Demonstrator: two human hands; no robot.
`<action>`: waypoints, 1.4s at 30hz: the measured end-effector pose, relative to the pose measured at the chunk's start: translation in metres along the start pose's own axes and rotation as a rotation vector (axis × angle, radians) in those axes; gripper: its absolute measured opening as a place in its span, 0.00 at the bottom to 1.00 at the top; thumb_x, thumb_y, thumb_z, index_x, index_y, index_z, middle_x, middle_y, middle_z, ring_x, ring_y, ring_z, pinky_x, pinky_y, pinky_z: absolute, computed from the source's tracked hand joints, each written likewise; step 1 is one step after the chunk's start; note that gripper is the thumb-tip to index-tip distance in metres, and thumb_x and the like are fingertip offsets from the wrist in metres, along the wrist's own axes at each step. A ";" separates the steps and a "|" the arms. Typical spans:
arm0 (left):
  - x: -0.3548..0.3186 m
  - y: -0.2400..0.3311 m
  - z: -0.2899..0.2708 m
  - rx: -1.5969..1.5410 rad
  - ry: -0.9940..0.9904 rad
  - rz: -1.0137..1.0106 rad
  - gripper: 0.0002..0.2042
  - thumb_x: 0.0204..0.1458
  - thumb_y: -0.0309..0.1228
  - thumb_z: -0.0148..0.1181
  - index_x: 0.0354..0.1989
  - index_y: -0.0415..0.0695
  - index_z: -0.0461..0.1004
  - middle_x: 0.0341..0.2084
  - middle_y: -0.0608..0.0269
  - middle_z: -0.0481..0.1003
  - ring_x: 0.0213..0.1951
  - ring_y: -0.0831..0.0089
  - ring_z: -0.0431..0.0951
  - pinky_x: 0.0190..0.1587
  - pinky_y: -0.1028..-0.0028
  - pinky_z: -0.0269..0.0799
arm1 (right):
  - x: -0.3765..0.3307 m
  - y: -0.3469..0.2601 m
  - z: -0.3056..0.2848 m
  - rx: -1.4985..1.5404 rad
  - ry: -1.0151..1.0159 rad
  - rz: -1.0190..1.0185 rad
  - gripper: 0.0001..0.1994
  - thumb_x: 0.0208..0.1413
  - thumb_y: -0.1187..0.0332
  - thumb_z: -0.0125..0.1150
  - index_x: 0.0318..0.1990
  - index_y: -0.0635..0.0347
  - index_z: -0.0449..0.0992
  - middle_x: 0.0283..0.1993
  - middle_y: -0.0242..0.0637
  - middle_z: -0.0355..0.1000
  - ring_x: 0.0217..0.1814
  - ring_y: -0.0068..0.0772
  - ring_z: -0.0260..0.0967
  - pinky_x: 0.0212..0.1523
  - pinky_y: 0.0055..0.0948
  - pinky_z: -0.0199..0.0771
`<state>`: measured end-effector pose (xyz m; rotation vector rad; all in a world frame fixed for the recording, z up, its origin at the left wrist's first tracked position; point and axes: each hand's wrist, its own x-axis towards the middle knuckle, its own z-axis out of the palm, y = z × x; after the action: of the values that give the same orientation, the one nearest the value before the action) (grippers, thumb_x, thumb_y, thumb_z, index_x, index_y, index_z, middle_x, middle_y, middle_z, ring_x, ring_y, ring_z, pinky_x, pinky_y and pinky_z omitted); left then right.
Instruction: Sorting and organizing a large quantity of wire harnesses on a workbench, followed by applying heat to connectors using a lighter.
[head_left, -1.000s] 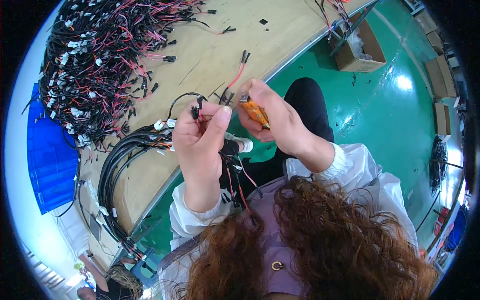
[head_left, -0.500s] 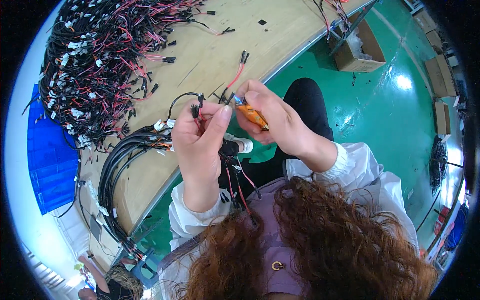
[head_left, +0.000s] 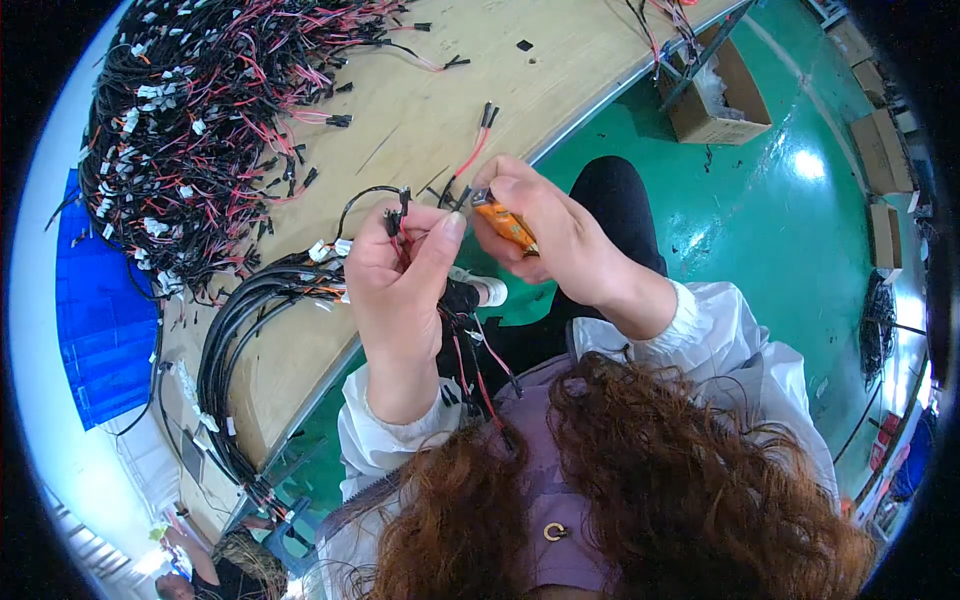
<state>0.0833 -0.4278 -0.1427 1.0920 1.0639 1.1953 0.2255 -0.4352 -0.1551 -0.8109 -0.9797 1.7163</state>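
My left hand (head_left: 400,270) is closed, thumb pressed to fingers, on red-and-black wires with black sleeved ends (head_left: 397,215). More of these wire leads (head_left: 475,355) hang below that hand over my lap. My right hand (head_left: 545,230) is wrapped round an orange lighter (head_left: 508,226), its metal top near my left fingertips and apart from them. Just beyond the fingertips, on the table, lies a red lead with black ends (head_left: 478,150). A bundle of black cables (head_left: 225,340) with white connectors lies to the left of my left hand.
A large heap of black and red wire harnesses (head_left: 190,130) covers the far left of the wooden table (head_left: 430,110). An open cardboard box (head_left: 715,100) stands on the green floor beyond the table edge. At lower left, another person (head_left: 205,570) is visible.
The bluish glint at the lighter's top no longer shows, and the lighter has tilted slightly in my right hand. My left hand has barely moved.
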 end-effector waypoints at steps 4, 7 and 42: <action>-0.001 0.003 0.001 0.000 -0.007 -0.029 0.03 0.45 0.22 0.56 0.25 0.41 0.68 0.15 0.77 0.63 0.16 0.92 0.55 0.18 0.89 0.47 | -0.001 -0.001 0.001 -0.009 0.009 -0.019 0.13 0.57 0.57 0.32 0.34 0.57 0.58 0.17 0.27 0.54 0.13 0.13 0.44 0.12 0.14 0.42; -0.001 0.004 0.000 0.005 0.001 -0.047 0.03 0.46 0.23 0.56 0.25 0.41 0.68 0.15 0.78 0.62 0.16 0.92 0.54 0.17 0.88 0.45 | -0.001 -0.004 0.004 -0.023 0.024 -0.004 0.14 0.57 0.57 0.32 0.33 0.57 0.58 0.17 0.27 0.54 0.12 0.13 0.44 0.12 0.14 0.42; 0.000 0.002 -0.002 0.046 -0.017 -0.015 0.02 0.47 0.21 0.52 0.26 0.41 0.66 0.17 0.74 0.62 0.14 0.90 0.54 0.13 0.87 0.46 | -0.001 -0.003 0.001 -0.040 -0.005 0.044 0.14 0.57 0.56 0.33 0.31 0.56 0.59 0.17 0.27 0.54 0.13 0.14 0.44 0.13 0.15 0.42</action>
<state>0.0811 -0.4276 -0.1412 1.1260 1.0897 1.1531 0.2264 -0.4359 -0.1516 -0.8597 -1.0090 1.7418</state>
